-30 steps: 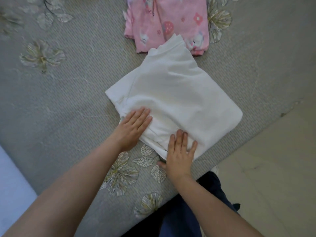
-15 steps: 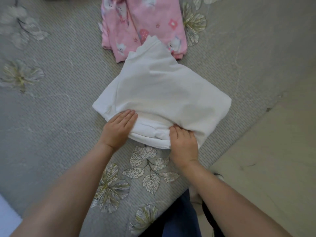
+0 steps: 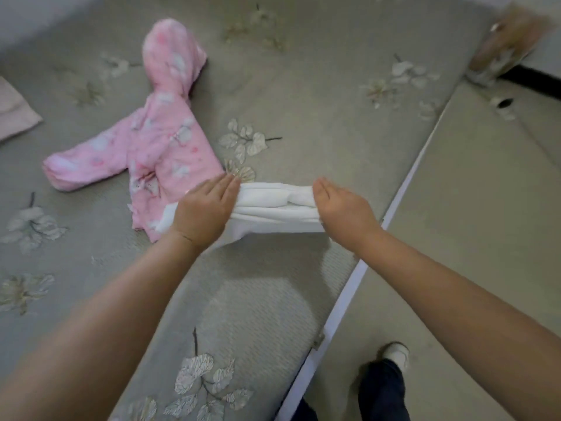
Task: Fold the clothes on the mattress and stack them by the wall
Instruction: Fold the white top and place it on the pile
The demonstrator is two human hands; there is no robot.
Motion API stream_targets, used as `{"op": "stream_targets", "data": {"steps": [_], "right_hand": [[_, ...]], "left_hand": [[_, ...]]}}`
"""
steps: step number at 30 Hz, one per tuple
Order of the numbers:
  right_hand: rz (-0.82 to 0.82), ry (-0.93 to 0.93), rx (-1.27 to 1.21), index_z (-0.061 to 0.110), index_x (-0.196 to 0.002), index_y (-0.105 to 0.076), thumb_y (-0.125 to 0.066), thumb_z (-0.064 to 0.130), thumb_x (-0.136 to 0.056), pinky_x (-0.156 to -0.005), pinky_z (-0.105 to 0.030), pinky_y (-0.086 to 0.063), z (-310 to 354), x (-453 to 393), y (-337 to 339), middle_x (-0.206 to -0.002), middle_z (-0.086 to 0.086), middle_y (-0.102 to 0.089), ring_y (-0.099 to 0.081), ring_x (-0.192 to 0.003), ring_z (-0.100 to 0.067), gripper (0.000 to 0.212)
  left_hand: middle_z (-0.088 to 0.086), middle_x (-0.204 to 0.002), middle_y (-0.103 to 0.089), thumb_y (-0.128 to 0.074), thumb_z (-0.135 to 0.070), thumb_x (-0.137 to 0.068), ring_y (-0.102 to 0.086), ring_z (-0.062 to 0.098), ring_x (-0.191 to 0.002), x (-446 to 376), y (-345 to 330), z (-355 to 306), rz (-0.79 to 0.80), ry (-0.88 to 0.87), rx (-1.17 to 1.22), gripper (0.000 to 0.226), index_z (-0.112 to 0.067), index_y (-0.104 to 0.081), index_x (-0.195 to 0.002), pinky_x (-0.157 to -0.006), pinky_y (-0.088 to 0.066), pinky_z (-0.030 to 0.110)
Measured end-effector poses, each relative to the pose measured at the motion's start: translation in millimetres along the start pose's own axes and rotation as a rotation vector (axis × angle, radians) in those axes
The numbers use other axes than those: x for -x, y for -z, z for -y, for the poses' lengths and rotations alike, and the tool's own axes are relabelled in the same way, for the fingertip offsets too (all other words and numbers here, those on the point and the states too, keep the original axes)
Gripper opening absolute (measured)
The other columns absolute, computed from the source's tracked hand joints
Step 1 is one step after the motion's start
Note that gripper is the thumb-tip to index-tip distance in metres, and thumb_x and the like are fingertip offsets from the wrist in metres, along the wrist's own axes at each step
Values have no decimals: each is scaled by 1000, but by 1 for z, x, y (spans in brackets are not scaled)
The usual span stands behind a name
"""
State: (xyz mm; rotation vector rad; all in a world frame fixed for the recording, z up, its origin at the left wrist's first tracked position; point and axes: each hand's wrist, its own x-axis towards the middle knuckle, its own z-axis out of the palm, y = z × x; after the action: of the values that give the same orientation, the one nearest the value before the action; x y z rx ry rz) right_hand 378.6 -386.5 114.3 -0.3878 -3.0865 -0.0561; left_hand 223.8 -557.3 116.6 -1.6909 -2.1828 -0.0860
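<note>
A folded white garment [image 3: 274,208] is held up off the grey leaf-patterned mattress [image 3: 318,123], seen edge-on as a thick bundle. My left hand [image 3: 205,212] grips its left end and my right hand [image 3: 343,208] grips its right end. Its shadow falls on the mattress below. A pink hooded jacket [image 3: 158,141] with a white print lies spread flat to the left, hood pointing away, one sleeve stretched left. The white bundle's left end overlaps the jacket's lower corner in view.
A pale pink cloth [image 3: 15,113] shows at the left edge. The mattress edge runs diagonally at right, with beige floor [image 3: 470,223] beyond. My dark trouser legs and a white shoe [image 3: 394,354] are at the bottom right. A blurred brown object [image 3: 510,41] sits at the top right.
The white garment lay flat under both hands; now both hands have closed on its ends and lifted it off the mattress. My view has swung up, showing the whole pink jacket.
</note>
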Motion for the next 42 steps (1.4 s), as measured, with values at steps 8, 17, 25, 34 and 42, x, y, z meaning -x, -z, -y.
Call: {"op": "stream_targets", "data": {"steps": [8,17,25,34,42], "right_hand": [[-115,-143,65,-21,-112,-52,-75,-10,-59,-82,-43,-52,-197,41,110,-112,-39,-56,-63,-99,-41,59],[-102,-390,247,-15,-138,-18,-47,-1,-86,-112,-38,-24,-429,110,226,-145,-33,-22,-30,-135,-36,61],[-182,-535,271,-5,-143,-9,-34,4,-93,-114,-31,-15,-597,108,290,-152,-20,-14,-20,-141,-25,57],[-190,-622,426,-2,-144,-6,-48,8,-90,-114,-29,-11,-816,-10,337,-154,-17,-12,-17,-142,-23,70],[-237,-666,373,-1,-144,-7,-36,6,-94,-115,-33,-10,-1000,-125,347,-153,-18,-11,-15,-142,-26,59]], "left_hand": [[23,-86,-70,-56,14,-57,-70,34,-75,-205,75,-101,-96,-124,-142,32,10,-70,-86,-57,-55,41],[18,-85,-72,-41,0,-64,-71,27,-76,-433,136,-250,-260,-233,-143,36,6,-72,-82,-61,-56,36],[20,-151,-19,-36,-8,-96,-24,24,-139,-632,147,-307,-187,-232,-148,52,4,-15,-143,-114,-12,29],[10,-155,-4,-18,-13,-101,-6,19,-143,-900,123,-306,-207,-227,-148,48,-5,-1,-146,-113,1,28],[14,-155,-2,-18,-11,-101,-5,22,-143,-1113,73,-298,-185,-204,-127,50,-3,2,-145,-114,2,30]]}}
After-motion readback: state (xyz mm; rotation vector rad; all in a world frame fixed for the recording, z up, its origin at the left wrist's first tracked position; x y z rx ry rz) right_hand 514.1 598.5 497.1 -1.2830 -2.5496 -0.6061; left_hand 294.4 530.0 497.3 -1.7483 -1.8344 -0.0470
